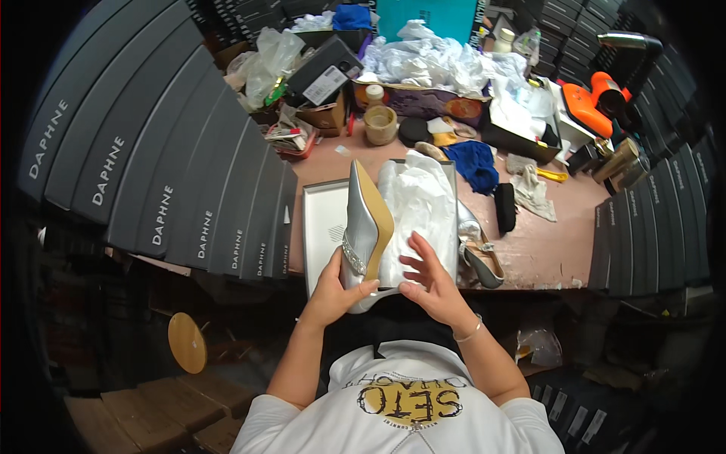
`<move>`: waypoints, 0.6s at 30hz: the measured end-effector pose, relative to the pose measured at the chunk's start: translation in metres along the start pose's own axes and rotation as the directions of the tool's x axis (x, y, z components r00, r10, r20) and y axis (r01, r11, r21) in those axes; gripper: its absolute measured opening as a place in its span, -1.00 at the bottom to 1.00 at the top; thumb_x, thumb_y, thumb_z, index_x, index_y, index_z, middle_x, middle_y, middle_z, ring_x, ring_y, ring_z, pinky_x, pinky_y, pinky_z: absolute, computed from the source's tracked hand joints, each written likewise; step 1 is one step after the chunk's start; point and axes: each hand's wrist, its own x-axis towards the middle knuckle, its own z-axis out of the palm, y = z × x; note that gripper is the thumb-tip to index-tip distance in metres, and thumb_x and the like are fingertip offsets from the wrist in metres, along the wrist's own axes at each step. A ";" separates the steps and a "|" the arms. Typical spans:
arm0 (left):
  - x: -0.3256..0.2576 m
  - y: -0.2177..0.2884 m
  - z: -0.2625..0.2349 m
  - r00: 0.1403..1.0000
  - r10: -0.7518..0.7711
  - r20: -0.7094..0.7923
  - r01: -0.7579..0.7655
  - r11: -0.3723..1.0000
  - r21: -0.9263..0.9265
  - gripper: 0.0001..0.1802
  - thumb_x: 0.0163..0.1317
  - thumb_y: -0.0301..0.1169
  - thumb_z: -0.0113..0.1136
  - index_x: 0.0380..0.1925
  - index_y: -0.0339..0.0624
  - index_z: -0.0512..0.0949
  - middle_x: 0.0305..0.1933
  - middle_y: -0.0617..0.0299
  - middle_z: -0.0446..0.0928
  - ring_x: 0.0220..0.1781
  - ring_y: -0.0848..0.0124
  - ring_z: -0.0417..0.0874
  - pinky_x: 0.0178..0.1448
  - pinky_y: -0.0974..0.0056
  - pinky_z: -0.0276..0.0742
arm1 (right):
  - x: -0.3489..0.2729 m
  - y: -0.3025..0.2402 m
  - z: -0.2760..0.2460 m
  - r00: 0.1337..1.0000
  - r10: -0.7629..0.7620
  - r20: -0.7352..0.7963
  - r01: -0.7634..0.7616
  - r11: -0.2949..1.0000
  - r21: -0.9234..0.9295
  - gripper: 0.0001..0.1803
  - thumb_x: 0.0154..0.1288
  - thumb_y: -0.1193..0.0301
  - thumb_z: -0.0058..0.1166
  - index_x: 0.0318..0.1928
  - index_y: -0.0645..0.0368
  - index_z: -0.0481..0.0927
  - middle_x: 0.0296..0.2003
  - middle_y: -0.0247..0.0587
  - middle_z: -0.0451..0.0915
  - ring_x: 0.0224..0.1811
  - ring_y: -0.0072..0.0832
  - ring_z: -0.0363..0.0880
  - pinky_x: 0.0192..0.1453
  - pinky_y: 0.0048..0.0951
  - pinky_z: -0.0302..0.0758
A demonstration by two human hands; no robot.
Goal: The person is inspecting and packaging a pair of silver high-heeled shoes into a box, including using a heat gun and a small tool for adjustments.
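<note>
A silver pointed high-heeled shoe with a glittering band and a tan sole is tilted up in my left hand, whose fingers and thumb wrap round its heel end. My right hand is open beside the heel, fingers spread. Its thumb is close to the heel tip; I cannot tell whether they touch. Beneath the shoe lies an open shoebox with a pale inside, and white tissue paper bunches up in its right part. Another silver shoe rests on the table just right of the box.
Stacks of dark shoeboxes rise on the left, with more boxes at right. Across the pink table are a jar, a blue cloth, a black brush-like block, a whitish cloth, crumpled paper and an orange tool.
</note>
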 end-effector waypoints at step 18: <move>-0.042 -0.012 0.048 0.997 -0.081 0.001 0.080 0.979 0.186 -0.26 0.02 -0.35 0.42 0.18 -0.31 0.28 0.01 0.02 0.49 0.02 0.29 0.54 0.13 0.21 0.45 | -0.005 0.010 -0.001 0.997 0.050 -0.062 -0.050 0.999 0.013 -0.27 0.21 0.66 0.02 0.40 0.27 0.14 0.24 -0.10 0.36 0.17 -0.44 0.47 0.20 -0.45 0.46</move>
